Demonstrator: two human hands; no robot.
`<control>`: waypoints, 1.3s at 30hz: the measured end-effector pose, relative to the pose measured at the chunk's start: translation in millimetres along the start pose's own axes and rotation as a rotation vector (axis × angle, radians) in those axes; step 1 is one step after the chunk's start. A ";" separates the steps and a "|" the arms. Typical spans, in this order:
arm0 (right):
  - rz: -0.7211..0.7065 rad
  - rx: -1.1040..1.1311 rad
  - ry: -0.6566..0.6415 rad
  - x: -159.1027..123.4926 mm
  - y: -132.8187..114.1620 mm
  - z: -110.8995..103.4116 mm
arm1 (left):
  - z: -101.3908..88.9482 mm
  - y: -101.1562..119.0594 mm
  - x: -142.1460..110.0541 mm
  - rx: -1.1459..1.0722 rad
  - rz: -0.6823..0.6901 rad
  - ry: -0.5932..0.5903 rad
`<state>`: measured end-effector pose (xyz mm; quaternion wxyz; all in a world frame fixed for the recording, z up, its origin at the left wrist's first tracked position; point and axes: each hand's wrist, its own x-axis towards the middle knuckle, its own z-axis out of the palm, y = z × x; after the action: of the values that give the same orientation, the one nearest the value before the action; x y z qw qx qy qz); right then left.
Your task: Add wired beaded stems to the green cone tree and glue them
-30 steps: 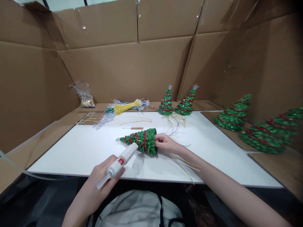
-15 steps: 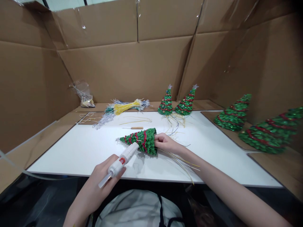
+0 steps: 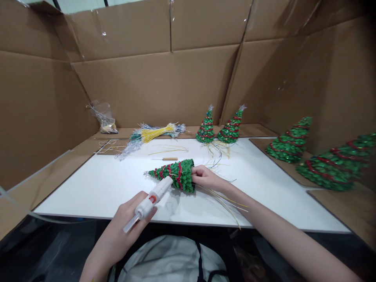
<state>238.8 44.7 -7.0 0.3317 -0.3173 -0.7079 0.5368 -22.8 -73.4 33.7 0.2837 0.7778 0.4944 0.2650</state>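
- Since the earlier frame, the white glue gun and the left hand have shifted slightly rightward and away from the wearer; the green tree stays put.
- Lying on its side over the middle of the white bench, the green tree points its silver tip to the left and its wide base to the right; its long axis runs almost straight across the view.
- Wrapped around the white glue gun, the left hand grips it, front end at the green tree's near side, clear stick out of the rear.
- At the open base is the right hand, fingers reaching inside; whether they are closed on anything, I cannot tell.
- Pale and yellow strands trail from the base toward the near edge.
- Beyond the green tree lies a wooden-handled awl; farther back are a stem bundle and two upright trees.
- Hidden: the right fingertips, the glue gun's grip and its nozzle tip.
- At the right edge, the nearest decorated tree is cut off at its top.
- Contents of the clear bag are hard to make out.
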 end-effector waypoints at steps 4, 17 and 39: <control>-0.010 -0.012 -0.005 0.2 -2.8 -0.2 | 0.5 -0.8 0.8 0.004 -0.002 0.006; -0.008 0.020 -0.004 -0.9 -2.1 0.2 | 0.2 3.5 -0.2 0.022 -0.006 0.011; -0.014 0.012 -0.007 -0.8 -10.1 0.4 | -0.7 -0.2 -5.2 0.036 -0.018 0.033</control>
<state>238.1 41.6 2.6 0.3349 -0.3084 -0.7082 0.5396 -25.3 -78.0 33.4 0.2639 0.7738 0.5106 0.2664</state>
